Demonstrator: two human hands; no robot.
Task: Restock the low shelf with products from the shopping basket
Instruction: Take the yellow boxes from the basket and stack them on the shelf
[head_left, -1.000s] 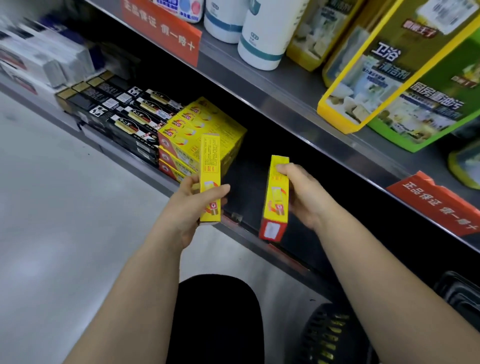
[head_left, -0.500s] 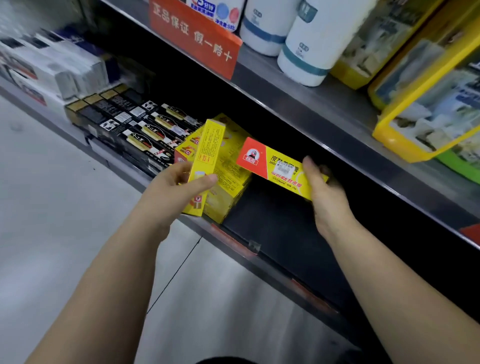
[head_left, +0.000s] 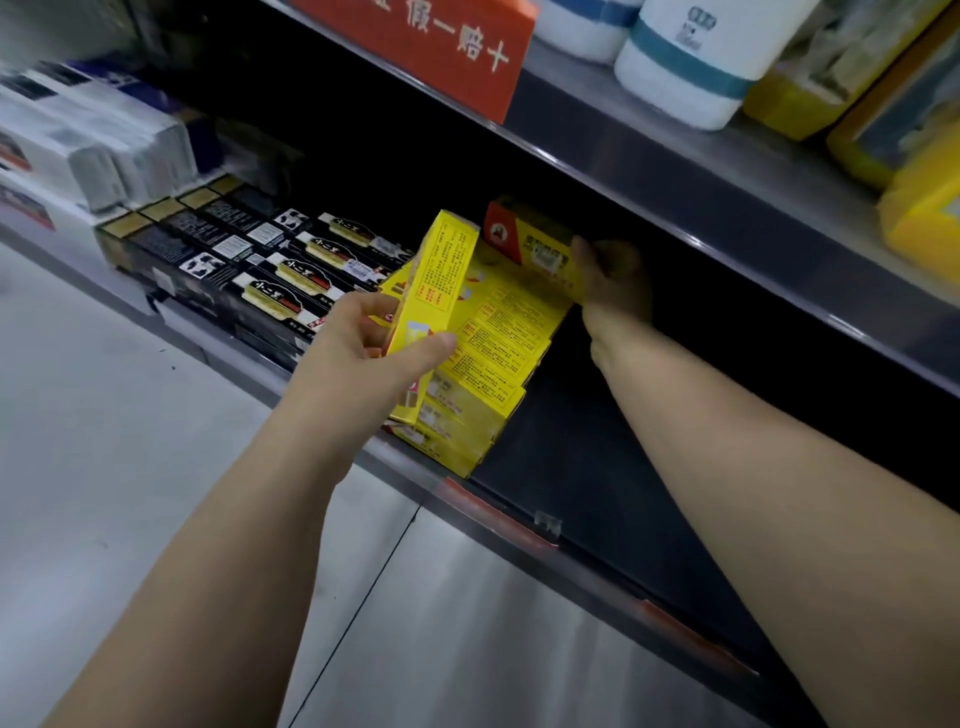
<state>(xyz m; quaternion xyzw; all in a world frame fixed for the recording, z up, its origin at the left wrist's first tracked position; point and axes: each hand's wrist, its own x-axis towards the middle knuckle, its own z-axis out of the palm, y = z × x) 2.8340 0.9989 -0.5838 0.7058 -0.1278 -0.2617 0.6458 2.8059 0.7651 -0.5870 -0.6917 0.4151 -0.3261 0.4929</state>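
Box, yellow with a red end (head_left: 524, 239): lay tilted on top of the stack of yellow boxes (head_left: 498, 353), deep in the low shelf (head_left: 597, 493), red end pointing left. The right hand (head_left: 613, 280) grasped its right end, fingers curled round it, and the forearm reached in beneath the upper shelf (head_left: 649, 150).

Box, yellow, printed with red text (head_left: 441, 270): held upright and leaning slightly right, in front of the stack's left part and hiding that part from view. The left hand (head_left: 363, 348) gripped its lower half, thumb across the front face and fingers behind.

Stack of yellow boxes: several layers, set at the shelf's front edge (head_left: 587, 566). The dark shelf floor showed to its right.

Front edge: grey metal, with red strips and a small clear clip (head_left: 548, 519) along it.

Black boxes (head_left: 280, 270): long, with gold and white labels, lying flat in rows just left of the stack, touching or nearly touching it.

White cartons (head_left: 93, 150): blurred, piled further left on the same level.

Upper shelf: grey metal, overhanging the low bay and leaving it in shadow. A red sign (head_left: 431, 52) with white characters hung on its front edge. White bottles with teal bands (head_left: 691, 67) stood on it, with yellow packs (head_left: 924, 218) to their right, blurred.

Floor (head_left: 104, 467): pale and glossy, below and left of the shelving.
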